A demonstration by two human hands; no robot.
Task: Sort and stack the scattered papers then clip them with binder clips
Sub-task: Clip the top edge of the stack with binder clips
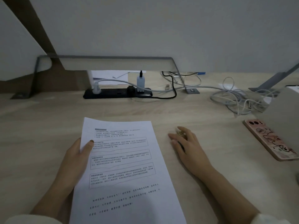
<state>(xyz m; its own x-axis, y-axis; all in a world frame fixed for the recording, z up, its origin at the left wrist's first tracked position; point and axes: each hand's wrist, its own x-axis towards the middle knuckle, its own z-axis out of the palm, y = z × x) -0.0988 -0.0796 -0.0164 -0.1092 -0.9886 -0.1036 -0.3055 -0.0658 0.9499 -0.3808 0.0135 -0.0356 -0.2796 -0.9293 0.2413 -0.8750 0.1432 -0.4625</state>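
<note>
A stack of printed white papers (124, 167) lies on the wooden desk in front of me, slightly tilted. My left hand (77, 157) holds its left edge, thumb on top of the top sheet and fingers underneath. To the right of the stack, my right hand (186, 143) rests palm down on the desk. Its fingers curl over a small black binder clip (180, 143), and a bit of the clip's metal handle shows between the fingers. Most of the clip is hidden under the hand.
A pink-cased phone (271, 139) lies at the right. A black power strip (118, 93) with plugs sits at the back under a monitor stand, and tangled grey cables (234, 97) lie back right. A pale box edge (284, 107) stands far right.
</note>
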